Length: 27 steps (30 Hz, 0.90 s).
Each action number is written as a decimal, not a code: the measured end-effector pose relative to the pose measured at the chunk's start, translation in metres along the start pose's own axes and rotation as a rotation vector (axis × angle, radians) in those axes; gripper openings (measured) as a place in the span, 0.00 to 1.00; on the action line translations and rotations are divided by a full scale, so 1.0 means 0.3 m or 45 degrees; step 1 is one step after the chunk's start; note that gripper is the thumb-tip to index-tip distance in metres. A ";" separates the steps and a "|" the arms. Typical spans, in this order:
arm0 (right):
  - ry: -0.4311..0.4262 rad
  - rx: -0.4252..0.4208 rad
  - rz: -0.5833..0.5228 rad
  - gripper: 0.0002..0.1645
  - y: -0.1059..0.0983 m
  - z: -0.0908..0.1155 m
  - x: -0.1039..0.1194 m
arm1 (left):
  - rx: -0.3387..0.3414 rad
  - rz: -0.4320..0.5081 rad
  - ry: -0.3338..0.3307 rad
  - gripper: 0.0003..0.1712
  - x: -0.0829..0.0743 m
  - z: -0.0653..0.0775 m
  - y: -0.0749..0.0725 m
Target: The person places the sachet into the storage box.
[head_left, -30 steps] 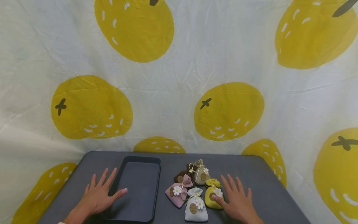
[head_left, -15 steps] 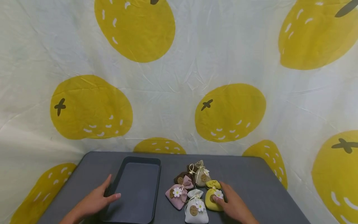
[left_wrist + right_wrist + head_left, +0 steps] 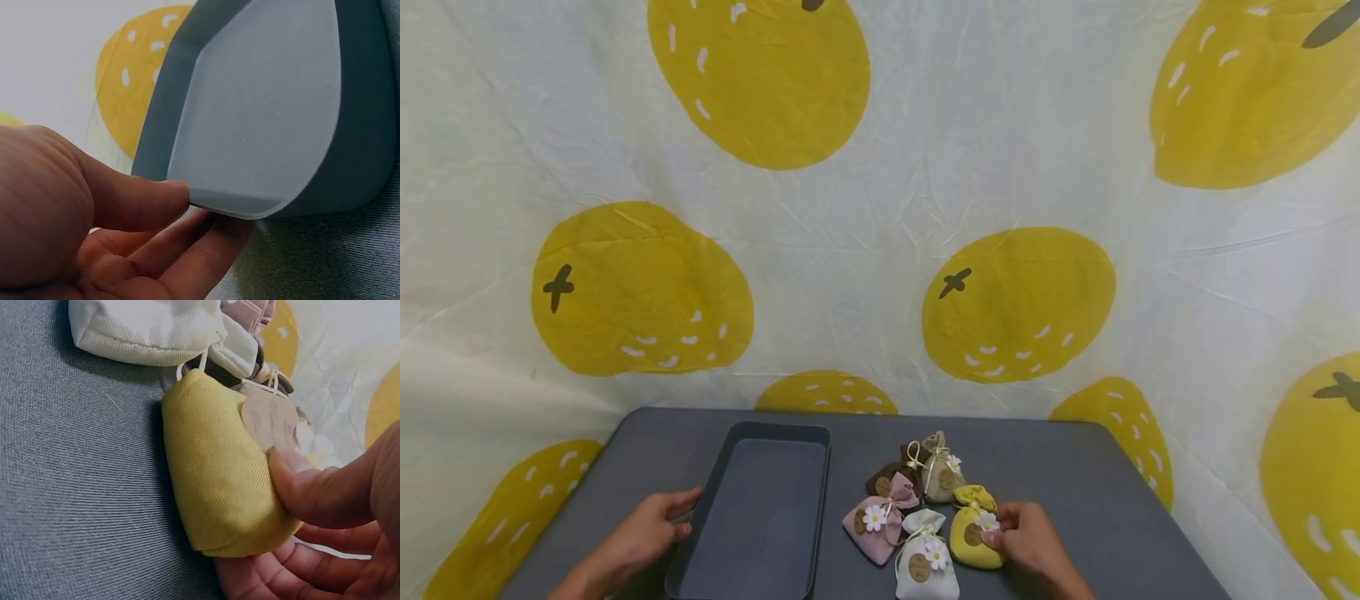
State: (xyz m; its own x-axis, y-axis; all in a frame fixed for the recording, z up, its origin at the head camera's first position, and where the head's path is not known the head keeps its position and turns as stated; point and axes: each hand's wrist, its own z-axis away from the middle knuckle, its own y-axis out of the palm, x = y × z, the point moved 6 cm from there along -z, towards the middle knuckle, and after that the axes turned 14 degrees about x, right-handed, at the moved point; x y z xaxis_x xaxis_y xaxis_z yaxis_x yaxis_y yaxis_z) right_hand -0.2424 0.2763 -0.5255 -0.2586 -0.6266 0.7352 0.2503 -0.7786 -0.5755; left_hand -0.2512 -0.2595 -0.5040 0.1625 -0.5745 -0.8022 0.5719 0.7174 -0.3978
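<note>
My left hand (image 3: 643,533) pinches the left rim of a dark grey rectangular tray (image 3: 767,517). In the left wrist view its thumb (image 3: 156,203) lies on the rim, with the fingers curled beneath. On the right, my right hand (image 3: 1033,537) grips a small yellow drawstring pouch (image 3: 215,469), thumb on its front near the round tag and fingers under its lower side. A white flower decorates this pouch. Left of it lies a white pouch (image 3: 917,567) with a flower and round tag. A pink pouch (image 3: 876,542) sits beyond that one.
Behind the pink pouch are a dark brown pouch (image 3: 880,481) and a beige pouch (image 3: 942,483), close together. Everything lies on a dark grey table (image 3: 865,442). A white curtain (image 3: 850,292) printed with big yellow fruit hangs behind the table.
Both hands had spread fingers a second ago. The left has come down onto the tray's rim and the right has closed around the yellow pouch.
</note>
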 end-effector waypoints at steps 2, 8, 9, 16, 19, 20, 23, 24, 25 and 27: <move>-0.007 -0.012 -0.070 0.16 0.001 -0.004 -0.008 | -0.017 0.022 -0.026 0.36 0.003 0.000 0.000; -0.069 -0.010 -0.177 0.18 -0.001 -0.005 -0.012 | -0.035 0.081 -0.081 0.36 0.015 -0.003 0.005; -0.077 -0.011 -0.182 0.19 -0.005 -0.003 -0.009 | -0.034 0.090 -0.085 0.36 0.017 -0.003 0.006; -0.150 -0.018 -0.188 0.19 -0.022 0.019 0.037 | -0.068 0.154 -0.060 0.37 0.028 0.001 0.007; -0.203 -0.010 -0.165 0.19 -0.027 0.027 0.069 | -0.058 0.165 -0.038 0.37 0.031 0.006 0.004; -0.224 -0.006 -0.164 0.19 -0.029 0.030 0.079 | -0.051 0.157 -0.026 0.37 0.029 0.007 0.004; -0.276 -0.011 -0.176 0.19 -0.033 0.041 0.112 | -0.028 0.165 0.001 0.37 0.027 0.008 0.007; -0.286 -0.019 -0.184 0.19 -0.034 0.044 0.123 | -0.025 0.171 0.002 0.37 0.027 0.007 0.007; -0.291 -0.032 -0.184 0.19 -0.036 0.048 0.133 | -0.023 0.168 0.001 0.37 0.026 0.006 0.008; -0.296 -0.056 -0.182 0.18 -0.038 0.056 0.152 | -0.023 0.181 -0.008 0.38 0.028 0.002 0.010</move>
State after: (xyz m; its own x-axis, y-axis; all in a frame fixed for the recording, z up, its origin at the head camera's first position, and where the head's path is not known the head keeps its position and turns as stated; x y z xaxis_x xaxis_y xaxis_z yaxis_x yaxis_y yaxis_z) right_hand -0.2413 0.2572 -0.4794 -0.0662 -0.4896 0.8694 0.1846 -0.8623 -0.4716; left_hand -0.2476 -0.2623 -0.5117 0.2459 -0.4689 -0.8483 0.5280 0.7987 -0.2885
